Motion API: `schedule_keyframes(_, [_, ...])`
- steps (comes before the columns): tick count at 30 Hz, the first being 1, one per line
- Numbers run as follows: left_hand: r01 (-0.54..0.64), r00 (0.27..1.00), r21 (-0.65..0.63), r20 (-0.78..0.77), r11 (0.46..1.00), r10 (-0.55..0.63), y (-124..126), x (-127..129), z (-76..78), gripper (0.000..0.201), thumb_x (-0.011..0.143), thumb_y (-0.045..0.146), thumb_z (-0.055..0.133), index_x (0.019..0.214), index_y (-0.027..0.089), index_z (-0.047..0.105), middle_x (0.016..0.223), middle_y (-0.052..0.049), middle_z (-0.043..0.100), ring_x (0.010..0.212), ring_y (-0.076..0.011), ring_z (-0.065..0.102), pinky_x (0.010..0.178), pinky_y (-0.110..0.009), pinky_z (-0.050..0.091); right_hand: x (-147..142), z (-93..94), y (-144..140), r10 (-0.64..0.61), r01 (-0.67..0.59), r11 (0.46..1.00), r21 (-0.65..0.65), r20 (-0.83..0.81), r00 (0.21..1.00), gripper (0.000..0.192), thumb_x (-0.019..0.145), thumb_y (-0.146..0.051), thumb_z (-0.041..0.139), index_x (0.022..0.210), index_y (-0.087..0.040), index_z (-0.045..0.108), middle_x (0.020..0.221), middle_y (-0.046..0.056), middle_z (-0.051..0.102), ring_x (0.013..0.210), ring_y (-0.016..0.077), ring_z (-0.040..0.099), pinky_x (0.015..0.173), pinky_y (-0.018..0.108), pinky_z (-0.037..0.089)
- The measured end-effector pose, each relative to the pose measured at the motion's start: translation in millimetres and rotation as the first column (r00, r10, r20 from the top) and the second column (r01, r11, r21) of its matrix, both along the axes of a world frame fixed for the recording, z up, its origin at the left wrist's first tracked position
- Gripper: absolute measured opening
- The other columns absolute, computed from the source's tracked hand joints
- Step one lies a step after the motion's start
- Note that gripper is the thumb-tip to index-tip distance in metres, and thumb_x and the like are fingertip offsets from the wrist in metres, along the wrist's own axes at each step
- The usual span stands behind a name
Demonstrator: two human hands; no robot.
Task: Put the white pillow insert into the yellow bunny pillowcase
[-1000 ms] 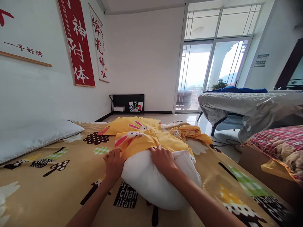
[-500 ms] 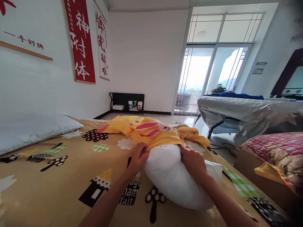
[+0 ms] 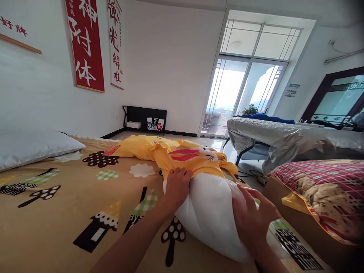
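Partly under the yellow pillowcase [image 3: 190, 161]: white pillow [image 3: 209, 206], probably light, squashy, best squeezed beside the pillowcase's edge. With left hand [image 3: 178, 186] clenched on that edge, right hand [image 3: 254, 214] spread loosely against pillow.

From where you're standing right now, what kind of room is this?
It looks like a bedroom, or a room in a home where someone sleeps. A patterned sheet is spread out, with a white pillow at the left and yellow rabbit cloth on it.
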State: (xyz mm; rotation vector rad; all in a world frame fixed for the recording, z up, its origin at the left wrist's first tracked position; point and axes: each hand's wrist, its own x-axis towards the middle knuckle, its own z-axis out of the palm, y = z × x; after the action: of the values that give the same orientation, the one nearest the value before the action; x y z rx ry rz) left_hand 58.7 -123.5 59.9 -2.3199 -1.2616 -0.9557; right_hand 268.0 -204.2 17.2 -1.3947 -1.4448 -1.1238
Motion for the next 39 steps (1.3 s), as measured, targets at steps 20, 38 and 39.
schedule_keyframes(20, [0.125, 0.982, 0.605, 0.039, 0.786, -0.186, -1.3, -39.1, -26.1, 0.022, 0.086, 0.004, 0.045, 0.071, 0.019, 0.049, 0.067, -0.002, 0.050, 0.066, -0.0176, 0.043, 0.063, -0.030, 0.033, -73.5, 3.6, 28.6, 0.166, -0.112, 0.946, -0.303, 0.159, 0.973, 0.038, 0.093, -0.045, 0.046, 0.116, -0.020, 0.063, 0.121, 0.008, 0.060, 0.111, 0.0266, 0.046, 0.092, 0.041, 0.030])
schedule_keyframes(38, [-0.007, 0.933, 0.581, 0.296, 0.814, -0.203, -6.6, -62.4, -59.5, 0.016, 0.081, 0.007, 0.045, 0.071, 0.019, 0.045, 0.065, -0.001, 0.051, 0.061, -0.0158, 0.048, 0.056, -0.025, 0.036, -129.5, -98.7, 36.7, 0.357, -0.282, 0.929, -0.239, 0.378, 0.854, 0.037, 0.085, -0.011, 0.044, 0.117, -0.017, 0.062, 0.111, 0.007, 0.065, 0.106, 0.0161, 0.055, 0.091, 0.029, 0.040])
schedule_keyframes(39, [0.009, 0.936, 0.604, 0.275, 0.797, -0.220, -9.9, -60.2, -59.3, 0.020, 0.082, 0.006, 0.046, 0.067, 0.020, 0.043, 0.062, -0.001, 0.049, 0.060, -0.0158, 0.046, 0.056, -0.026, 0.034, -125.8, -93.8, 42.6, 0.346, -0.252, 0.926, -0.282, 0.362, 0.866, 0.036, 0.084, -0.009, 0.045, 0.114, -0.019, 0.063, 0.106, 0.006, 0.066, 0.102, 0.0163, 0.056, 0.090, 0.029, 0.041])
